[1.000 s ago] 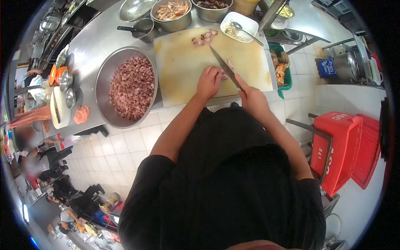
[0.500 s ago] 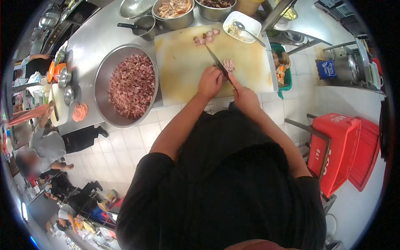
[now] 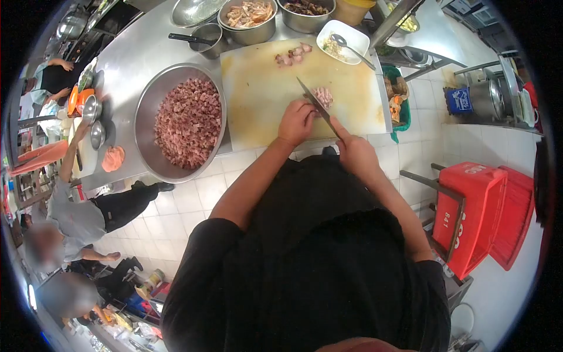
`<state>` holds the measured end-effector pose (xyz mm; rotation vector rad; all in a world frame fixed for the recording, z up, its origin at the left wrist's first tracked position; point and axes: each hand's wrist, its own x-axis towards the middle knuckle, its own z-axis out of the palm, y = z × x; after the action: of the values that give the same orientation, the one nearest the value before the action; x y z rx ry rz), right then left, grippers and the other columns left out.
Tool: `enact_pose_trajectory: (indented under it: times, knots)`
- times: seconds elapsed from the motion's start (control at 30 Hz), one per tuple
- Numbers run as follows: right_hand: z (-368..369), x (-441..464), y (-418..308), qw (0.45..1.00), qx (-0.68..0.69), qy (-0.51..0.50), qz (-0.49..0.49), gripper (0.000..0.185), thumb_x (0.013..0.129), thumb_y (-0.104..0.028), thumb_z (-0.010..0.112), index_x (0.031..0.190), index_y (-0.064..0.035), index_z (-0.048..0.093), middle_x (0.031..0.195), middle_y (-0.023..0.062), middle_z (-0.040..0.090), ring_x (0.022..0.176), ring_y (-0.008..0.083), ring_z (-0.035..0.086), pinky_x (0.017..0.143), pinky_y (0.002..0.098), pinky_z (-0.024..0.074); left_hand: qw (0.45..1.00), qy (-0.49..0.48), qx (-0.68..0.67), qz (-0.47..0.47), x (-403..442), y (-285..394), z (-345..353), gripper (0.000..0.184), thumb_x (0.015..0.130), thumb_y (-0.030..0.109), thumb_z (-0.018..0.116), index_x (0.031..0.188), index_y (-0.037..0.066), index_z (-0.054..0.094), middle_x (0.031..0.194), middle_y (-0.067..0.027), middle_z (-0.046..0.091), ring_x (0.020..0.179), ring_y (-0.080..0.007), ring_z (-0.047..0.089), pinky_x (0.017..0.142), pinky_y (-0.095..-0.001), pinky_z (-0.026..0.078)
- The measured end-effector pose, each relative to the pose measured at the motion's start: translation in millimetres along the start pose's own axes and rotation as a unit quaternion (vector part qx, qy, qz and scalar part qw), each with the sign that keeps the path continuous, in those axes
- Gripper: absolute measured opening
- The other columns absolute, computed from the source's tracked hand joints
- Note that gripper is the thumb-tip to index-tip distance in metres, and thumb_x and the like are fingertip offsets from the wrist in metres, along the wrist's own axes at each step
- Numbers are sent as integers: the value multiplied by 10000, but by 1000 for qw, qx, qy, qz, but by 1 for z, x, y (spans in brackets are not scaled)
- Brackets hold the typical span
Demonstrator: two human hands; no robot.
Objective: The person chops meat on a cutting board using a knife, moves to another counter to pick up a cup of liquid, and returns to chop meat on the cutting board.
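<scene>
My right hand (image 3: 358,155) is closed round the handle of a long knife (image 3: 317,104), whose blade points up and left over the cutting board (image 3: 252,88). Beside the blade, my left hand (image 3: 297,121) has its fingers curled down at the board's near edge; what they press on is mostly hidden. A small heap of chopped meat (image 3: 322,97) lies just right of the blade. Farther up the board are several larger meat pieces (image 3: 293,55). Left of the board stands a large metal bowl (image 3: 141,120) full of diced meat (image 3: 186,123).
A white dish (image 3: 359,40) with a spoon (image 3: 353,51) overlaps the board's far right corner. Metal pots (image 3: 249,34) and a small saucepan (image 3: 208,47) stand behind. Co-workers (image 3: 82,220) are at the left. Red crates (image 3: 469,205) stand at the right.
The knife has moved left to my left fingers, then back right, baring more of the chopped heap. At the left, a co-worker has come closer and reaches to the counter.
</scene>
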<state>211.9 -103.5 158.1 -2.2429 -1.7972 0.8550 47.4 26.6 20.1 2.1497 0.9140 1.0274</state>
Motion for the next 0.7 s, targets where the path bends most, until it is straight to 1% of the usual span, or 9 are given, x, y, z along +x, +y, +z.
enact_pose_trajectory:
  times: [0.1,0.2,0.3,0.4,0.5,0.6,0.7]
  knots:
    - [-5,2,-3,1000,6,-16,10,712,989,-127,616,1628,-336,379,875,300,702,852,510,683,792,606,529,1000,-4,0,8,0,-1,-1,108,878,56,700,987,50,701,1045,-135,653,1016,-379,620,913,-476,523]
    - [13,9,5,999,47,16,-6,712,990,-127,618,1628,-330,376,867,307,698,836,518,678,775,611,527,1000,-6,0,12,0,-6,1,136,886,40,701,1022,33,690,1045,-159,663,1015,-397,628,906,-476,526]
    - [35,24,8,999,41,16,11,748,996,-158,606,1656,-345,308,877,286,719,804,489,702,768,592,562,999,-38,10,-20,2,-7,0,130,899,44,687,1029,35,688,1045,-163,665,1016,-397,629,905,-475,528]
    - [28,31,14,999,45,29,-7,744,999,-164,606,1657,-343,309,866,286,717,811,488,704,765,591,560,1000,-27,-8,-9,2,-7,0,134,906,56,689,1038,35,684,1048,-165,669,1027,-392,632,903,-472,530]
    - [26,26,15,997,36,64,-26,735,1000,-165,607,1654,-337,319,857,283,715,807,485,705,756,589,561,1000,0,-10,0,-1,-3,0,124,880,37,697,1003,29,679,1014,-141,662,999,-381,626,898,-461,528]
    - [18,13,11,998,22,54,-25,729,999,-164,612,1651,-332,330,852,275,716,808,476,710,750,586,565,1000,2,-17,-6,-3,-1,-2,131,903,66,713,1027,34,688,1054,-162,673,1045,-384,636,904,-463,532]
    - [11,1,-2,999,0,32,-10,711,980,-130,642,1624,-307,400,818,289,697,785,495,688,735,587,538,1000,-7,-9,4,-1,-4,-3,119,900,60,718,1013,35,691,1055,-161,671,1048,-383,636,902,-459,533]
